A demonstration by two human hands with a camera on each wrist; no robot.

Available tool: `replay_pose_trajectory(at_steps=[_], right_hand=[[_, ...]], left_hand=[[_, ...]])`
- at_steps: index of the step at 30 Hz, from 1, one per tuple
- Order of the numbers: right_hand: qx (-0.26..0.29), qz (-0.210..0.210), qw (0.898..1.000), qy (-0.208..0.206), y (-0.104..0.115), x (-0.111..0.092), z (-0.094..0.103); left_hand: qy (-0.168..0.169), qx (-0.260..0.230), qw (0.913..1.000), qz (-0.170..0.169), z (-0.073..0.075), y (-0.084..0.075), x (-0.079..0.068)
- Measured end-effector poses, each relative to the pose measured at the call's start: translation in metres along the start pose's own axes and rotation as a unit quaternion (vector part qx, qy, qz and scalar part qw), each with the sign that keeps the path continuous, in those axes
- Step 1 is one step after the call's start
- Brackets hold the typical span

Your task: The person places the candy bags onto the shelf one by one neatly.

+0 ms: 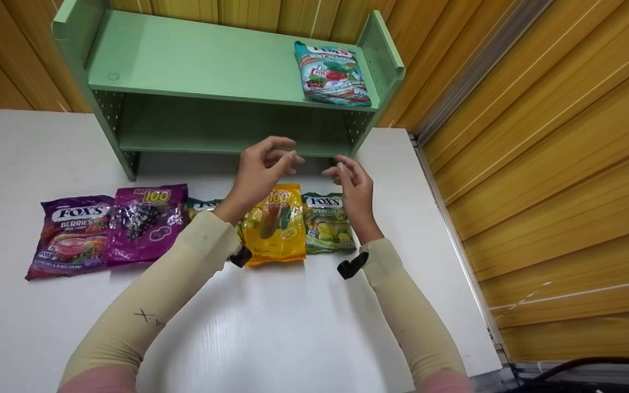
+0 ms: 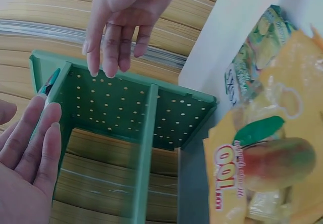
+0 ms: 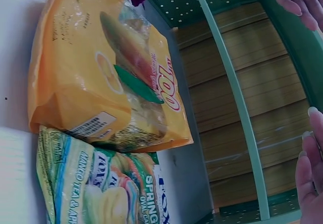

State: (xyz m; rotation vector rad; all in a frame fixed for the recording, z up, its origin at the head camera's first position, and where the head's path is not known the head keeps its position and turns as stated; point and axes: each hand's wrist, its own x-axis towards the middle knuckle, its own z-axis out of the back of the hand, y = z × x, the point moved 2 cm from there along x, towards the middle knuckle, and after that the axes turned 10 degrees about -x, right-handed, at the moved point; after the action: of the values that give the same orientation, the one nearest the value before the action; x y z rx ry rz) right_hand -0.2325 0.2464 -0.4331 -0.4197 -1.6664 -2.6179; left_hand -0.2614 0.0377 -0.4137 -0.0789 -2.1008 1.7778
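My left hand [image 1: 260, 172] hovers above the row of candy bags, in front of the green shelf [image 1: 189, 54], with fingers loosely bent and nothing in them. Facing it, my right hand [image 1: 358, 188] is also empty, its fingers slightly bent, near the green Fox's bag [image 1: 328, 226]. Under and between the hands lies a yellow mango candy bag [image 1: 275, 232]. A teal Fox's mint candy bag [image 1: 333, 76] rests on the shelf's upper board at the right. In both wrist views the hands stand apart, with no bag between them.
On the white table [image 1: 271, 327], a purple Fox's berries bag [image 1: 71, 240] and a magenta grape bag [image 1: 148, 226] lie at the left. Another green bag [image 1: 201, 205] is mostly hidden by the left arm. Wood-patterned walls [image 1: 555, 164] stand behind and at the right.
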Motion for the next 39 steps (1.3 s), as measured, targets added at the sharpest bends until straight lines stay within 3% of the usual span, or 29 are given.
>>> replay_pose_trajectory(at_steps=[6,19,24,30,33,39], right_hand=[[-0.008,0.012,1.000,-0.003,-0.032,0.002,-0.007],[-0.026,0.006,0.999,0.019,-0.042,-0.009,-0.015],[-0.025,-0.009,0.999,0.043,-0.039,-0.016,-0.015],[-0.065,-0.015,0.996,0.056,-0.020,-0.028,-0.014],[-0.085,-0.014,0.995,0.056,-0.022,-0.031,-0.016],[-0.099,-0.005,0.994,0.056,-0.058,-0.034,-0.020]], left_hand=[[-0.011,0.024,0.9987,0.044,0.003,0.013,-0.011],[-0.022,0.042,0.9966,0.067,0.011,0.035,-0.032],[-0.031,0.042,0.9965,0.065,0.016,0.045,-0.040],[-0.041,0.046,0.9952,0.076,0.022,0.052,-0.048],[-0.044,0.045,0.9941,0.088,0.025,0.055,-0.051],[-0.056,0.058,0.9919,0.099,0.030,0.062,-0.058]])
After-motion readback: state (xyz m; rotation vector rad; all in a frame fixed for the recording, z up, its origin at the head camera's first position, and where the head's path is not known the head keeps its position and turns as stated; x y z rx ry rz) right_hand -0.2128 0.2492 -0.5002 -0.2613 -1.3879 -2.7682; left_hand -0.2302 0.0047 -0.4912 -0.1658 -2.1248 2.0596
